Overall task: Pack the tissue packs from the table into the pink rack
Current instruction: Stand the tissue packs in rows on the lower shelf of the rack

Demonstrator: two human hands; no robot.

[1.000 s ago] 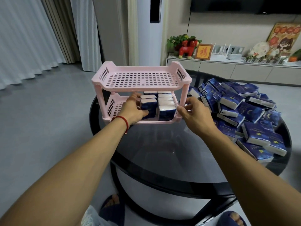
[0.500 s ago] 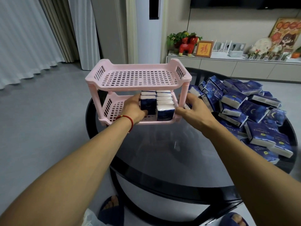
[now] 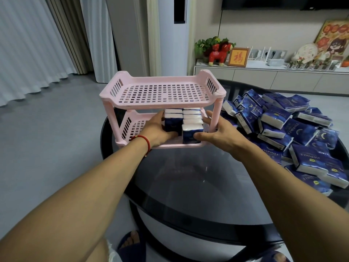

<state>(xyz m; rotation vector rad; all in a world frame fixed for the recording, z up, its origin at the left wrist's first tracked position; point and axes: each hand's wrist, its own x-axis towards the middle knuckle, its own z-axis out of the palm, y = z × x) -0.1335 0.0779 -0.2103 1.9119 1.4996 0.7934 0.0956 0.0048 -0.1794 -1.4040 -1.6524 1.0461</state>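
1. Since half a second ago, the right hand (image 3: 220,134) has slid leftward from the rack's front right post to the nearest tissue pack, while the left hand (image 3: 156,130) stays at the packs' left side.
2. The navy-and-white wrapped tissue packs in the rack (image 3: 184,122) stand upright in two rows on the lower shelf, towards its right half.
3. The right hand's thumb and fingers curl around the front pack (image 3: 191,134) of the right row, grasping it.
4. The left hand cups the left row, fingers bent against the side of the front pack there.
5. The pink two-tier perforated plastic rack (image 3: 162,93) stands on the far left part of the round dark glass table (image 3: 188,186); its upper shelf holds nothing.
6. A loose heap of navy tissue packs (image 3: 294,133) covers the table's right side, just beside the rack.
7. A red string bracelet (image 3: 144,139) circles the left wrist.
8. Behind, a low white cabinet (image 3: 283,76) carries a red horse figurine (image 3: 220,53) and a framed picture (image 3: 238,57).
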